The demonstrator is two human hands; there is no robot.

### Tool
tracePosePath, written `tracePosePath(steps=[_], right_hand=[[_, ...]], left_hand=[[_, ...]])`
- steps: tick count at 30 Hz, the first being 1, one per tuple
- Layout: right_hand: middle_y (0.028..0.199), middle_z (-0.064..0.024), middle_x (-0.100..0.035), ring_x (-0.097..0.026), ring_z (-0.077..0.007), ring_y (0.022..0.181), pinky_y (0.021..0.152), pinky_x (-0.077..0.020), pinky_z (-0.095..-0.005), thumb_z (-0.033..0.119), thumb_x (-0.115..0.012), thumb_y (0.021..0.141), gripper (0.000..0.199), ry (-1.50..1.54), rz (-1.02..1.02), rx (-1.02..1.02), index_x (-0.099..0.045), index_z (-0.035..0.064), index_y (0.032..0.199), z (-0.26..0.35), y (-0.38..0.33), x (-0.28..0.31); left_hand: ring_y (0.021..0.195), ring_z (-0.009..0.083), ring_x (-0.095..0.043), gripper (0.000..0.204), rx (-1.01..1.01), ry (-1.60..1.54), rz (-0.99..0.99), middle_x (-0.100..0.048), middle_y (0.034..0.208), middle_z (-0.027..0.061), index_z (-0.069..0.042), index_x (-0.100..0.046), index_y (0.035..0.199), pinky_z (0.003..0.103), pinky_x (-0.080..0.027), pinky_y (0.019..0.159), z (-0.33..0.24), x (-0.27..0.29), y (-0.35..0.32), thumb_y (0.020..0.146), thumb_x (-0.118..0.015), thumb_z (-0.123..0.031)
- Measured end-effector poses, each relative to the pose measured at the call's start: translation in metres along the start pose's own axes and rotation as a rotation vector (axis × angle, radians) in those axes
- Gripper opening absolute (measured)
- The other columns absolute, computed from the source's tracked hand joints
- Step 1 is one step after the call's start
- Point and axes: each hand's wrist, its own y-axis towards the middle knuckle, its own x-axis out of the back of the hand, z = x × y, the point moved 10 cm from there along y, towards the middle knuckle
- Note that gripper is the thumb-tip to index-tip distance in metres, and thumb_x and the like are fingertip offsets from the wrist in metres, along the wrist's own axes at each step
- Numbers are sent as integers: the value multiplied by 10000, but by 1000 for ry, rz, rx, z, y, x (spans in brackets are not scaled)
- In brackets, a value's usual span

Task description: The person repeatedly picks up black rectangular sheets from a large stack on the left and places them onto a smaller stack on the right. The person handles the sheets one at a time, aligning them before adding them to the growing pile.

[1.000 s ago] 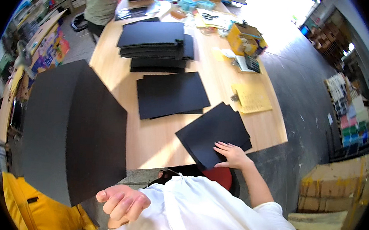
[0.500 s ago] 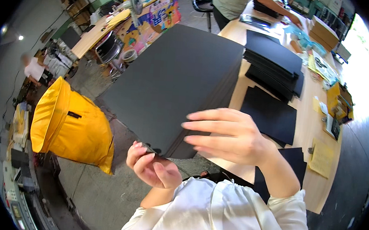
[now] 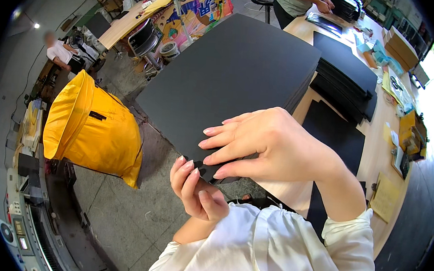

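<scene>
A thick stack of large black sheets (image 3: pixel 232 66) stands in front of me, its near corner toward my body. My right hand (image 3: pixel 271 147) lies palm down over that near corner, its fingers stretched out and slightly apart. Just left of its fingertips, my left hand (image 3: pixel 197 192) is turned palm up with curled fingers, the fingertips at the tip of the corner. Something small and dark shows between the two hands; I cannot make out whether it is part of the sheets or a separate piece.
At left stands a yellow bag (image 3: pixel 99 127) with a wide rim. On the right, a wooden table (image 3: pixel 293 191) bears piles of black sheets (image 3: pixel 344 79), yellow papers (image 3: pixel 386 197) and a yellow box (image 3: pixel 411 131). A co-worker (image 3: pixel 294 2) stands at its far end; another person (image 3: pixel 59 51) is at far left.
My right hand has moved left and down onto the stack's near corner, close to my left hand. The left fingers stay curled at the corner. The whole view has shifted slightly.
</scene>
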Motion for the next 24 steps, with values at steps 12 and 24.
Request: tracePosePath(steps=[12,24], right_hand=[[861,-156,-726,-713,-259,911,937,-525,-382,89,-739,801,136,260,3,-131,-748,-2,902,-15,7,0],[946,-135,-718,-667,-258,1033,851,-532,-331,194,-663,842,162,246,36,-179,-756,63,867,-22,7,-3]], left_hand=[[1196,468,-464,520,-112,112,42,-478,1244,309,162,-479,1249,597,-344,1033,-5,-11,2,888,-340,-186],[1182,468,-450,527,-126,172,64,-450,1247,305,153,-444,1268,594,-352,1026,-4,-14,2,898,-325,-204]])
